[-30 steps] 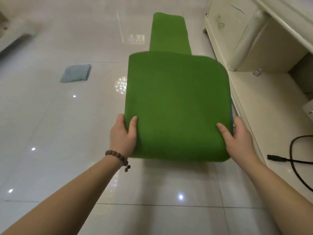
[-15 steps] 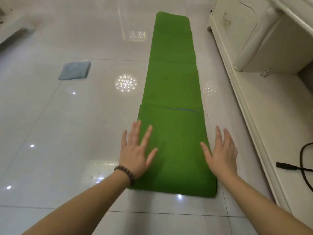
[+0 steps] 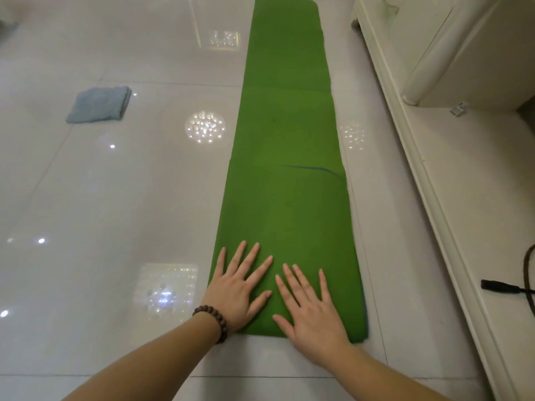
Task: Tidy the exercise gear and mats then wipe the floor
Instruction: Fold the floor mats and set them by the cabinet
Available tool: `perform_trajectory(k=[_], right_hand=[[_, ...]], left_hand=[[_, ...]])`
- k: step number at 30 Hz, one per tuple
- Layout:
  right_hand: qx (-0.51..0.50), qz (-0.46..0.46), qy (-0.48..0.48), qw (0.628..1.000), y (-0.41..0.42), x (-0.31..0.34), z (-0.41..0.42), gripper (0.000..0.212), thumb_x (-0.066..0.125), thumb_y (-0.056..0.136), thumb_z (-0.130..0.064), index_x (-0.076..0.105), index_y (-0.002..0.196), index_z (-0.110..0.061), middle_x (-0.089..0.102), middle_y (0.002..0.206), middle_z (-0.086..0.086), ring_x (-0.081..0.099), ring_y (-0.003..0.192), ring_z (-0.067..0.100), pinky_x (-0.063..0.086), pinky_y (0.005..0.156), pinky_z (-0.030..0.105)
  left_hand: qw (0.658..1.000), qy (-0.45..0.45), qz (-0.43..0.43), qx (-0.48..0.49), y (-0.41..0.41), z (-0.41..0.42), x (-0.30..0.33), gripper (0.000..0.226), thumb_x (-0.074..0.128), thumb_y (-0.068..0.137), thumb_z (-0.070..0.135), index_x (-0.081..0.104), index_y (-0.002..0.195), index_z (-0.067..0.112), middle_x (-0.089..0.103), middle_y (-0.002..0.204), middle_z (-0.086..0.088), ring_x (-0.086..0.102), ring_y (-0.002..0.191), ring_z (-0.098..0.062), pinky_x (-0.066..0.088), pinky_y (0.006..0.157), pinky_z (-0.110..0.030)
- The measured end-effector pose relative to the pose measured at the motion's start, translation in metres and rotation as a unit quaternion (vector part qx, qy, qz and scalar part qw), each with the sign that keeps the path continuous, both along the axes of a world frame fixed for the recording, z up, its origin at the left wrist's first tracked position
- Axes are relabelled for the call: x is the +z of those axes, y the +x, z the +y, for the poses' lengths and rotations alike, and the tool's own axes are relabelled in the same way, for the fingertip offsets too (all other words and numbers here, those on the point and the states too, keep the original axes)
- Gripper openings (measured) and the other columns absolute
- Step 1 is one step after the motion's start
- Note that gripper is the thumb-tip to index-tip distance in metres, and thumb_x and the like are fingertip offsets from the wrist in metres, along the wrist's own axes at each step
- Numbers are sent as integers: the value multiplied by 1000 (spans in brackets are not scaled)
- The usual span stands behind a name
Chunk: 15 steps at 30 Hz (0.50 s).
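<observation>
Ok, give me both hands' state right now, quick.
Left hand: open, fingers spread flat on the green mat.
Right hand: open, palm pressing flat on the mat, holding nothing.

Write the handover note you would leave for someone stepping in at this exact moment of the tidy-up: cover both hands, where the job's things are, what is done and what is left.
Left hand: flat, fingers spread, pressing the near end of the long green exercise mat.
Right hand: flat beside it on the same fold.
Mat: lies lengthwise on the glossy white tiled floor, alongside the cream cabinet base; its near end is folded over once.
Folded pale blue cloth: on the floor to the left, clear of the mat.
Done: first fold.
Left: finish folding the mat, put it away, wipe the floor with the cloth.
</observation>
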State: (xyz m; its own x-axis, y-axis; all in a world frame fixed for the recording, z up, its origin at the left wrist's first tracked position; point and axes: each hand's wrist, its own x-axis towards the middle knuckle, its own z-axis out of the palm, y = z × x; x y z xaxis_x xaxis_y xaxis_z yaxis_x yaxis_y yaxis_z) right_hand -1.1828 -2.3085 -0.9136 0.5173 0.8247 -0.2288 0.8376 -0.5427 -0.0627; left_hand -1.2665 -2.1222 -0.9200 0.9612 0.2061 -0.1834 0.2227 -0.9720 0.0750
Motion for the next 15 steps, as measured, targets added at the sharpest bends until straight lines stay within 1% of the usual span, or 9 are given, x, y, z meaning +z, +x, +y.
perform_trajectory(k=[2,3,5,6,8,10,11,13,15], right_hand=[[24,3,2,1000,-2,-3,1,68,29,93,-61,35,146,-19,24,156,3,19,145,18,17,108,59],[21,7,6,1000,0,-3,2,67,29,93,-61,34,146,-21,26,156,3,18,145,18,17,108,59],[-3,5,30,1000,9,0,10,63,28,94,-58,34,146,-23,28,155,2,17,145,18,16,108,59],[-16,-3,47,999,18,4,21,62,27,95,-57,31,147,-23,25,157,2,15,146,19,15,108,59],[-19,-20,66,997,47,14,55,63,23,96,-56,20,150,-25,9,160,1,3,147,20,7,111,59],[2,-35,52,998,82,24,103,63,14,97,-57,-3,151,-30,-18,158,-1,-21,144,19,-5,112,60],[6,-43,42,998,97,28,127,62,10,97,-58,-12,149,-32,-27,155,-2,-29,141,19,-9,112,61],[-1,-53,29,998,120,27,165,61,6,96,-58,-18,147,-33,-32,153,-3,-33,139,19,-12,111,61],[-15,-32,-2,999,130,14,186,62,4,95,-60,-17,147,-34,-28,155,-3,-29,141,20,-10,111,61]], left_hand=[[998,-8,-21,66,-1,0,0,70,25,92,65,21,152,30,12,160,-15,5,148,-35,9,114,-59],[995,-13,-27,99,0,1,0,72,26,91,65,18,153,29,8,159,-19,3,148,-36,10,114,-58],[991,-21,-29,128,1,2,-3,75,24,90,67,18,153,27,7,157,-26,3,147,-39,15,113,-59],[991,-24,-29,129,2,2,-4,75,22,90,67,20,153,26,9,156,-28,4,147,-40,18,111,-59],[991,-28,-29,127,3,2,-7,75,19,90,68,22,152,27,13,155,-29,7,146,-41,22,109,-59],[991,-28,-33,129,2,2,-9,75,19,89,68,21,153,27,14,155,-29,8,146,-41,23,108,-59],[991,-29,-37,129,1,3,-10,75,19,89,69,20,153,28,14,156,-28,8,146,-41,23,107,-59],[990,-32,-44,129,1,4,-10,76,21,89,69,18,153,29,13,156,-27,7,146,-40,22,107,-58],[990,-37,-52,129,0,5,-11,76,23,89,69,18,153,29,13,156,-27,8,146,-40,21,108,-57]])
